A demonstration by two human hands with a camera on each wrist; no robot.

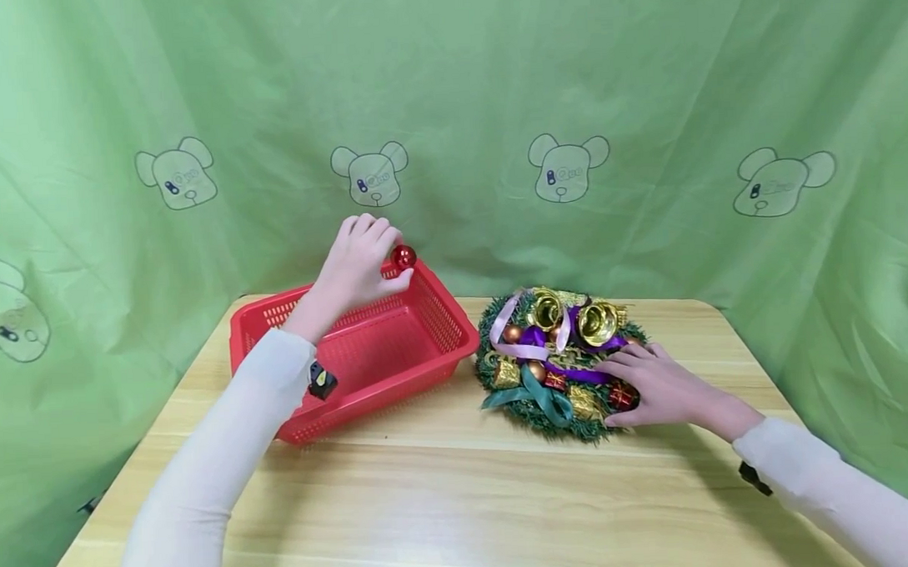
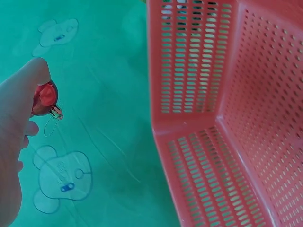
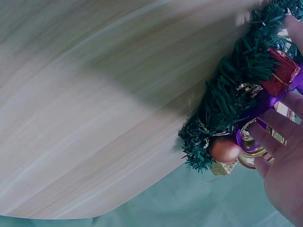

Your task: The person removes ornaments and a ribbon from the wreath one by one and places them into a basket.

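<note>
A shiny red Christmas ball (image 1: 404,257) is pinched between the thumb and fingers of my left hand (image 1: 359,262), above the far right part of a red plastic basket (image 1: 367,387). In the left wrist view the red ball (image 2: 46,98) shows a gold cap and a thin wire loop. My right hand (image 1: 656,385) rests on the right side of a green Christmas wreath (image 1: 529,410), fingers spread over its decorations. Gold bells (image 1: 598,323), copper balls, small wrapped boxes and purple, pink and teal ribbons cover the wreath. In the right wrist view, fingers lie near a red gift box (image 3: 280,73).
The basket and wreath stand side by side on a light wooden table (image 1: 431,501). Behind and beside it hangs a green cloth (image 1: 462,83) printed with bear heads. The basket's perforated walls (image 2: 194,61) rise beside my left hand.
</note>
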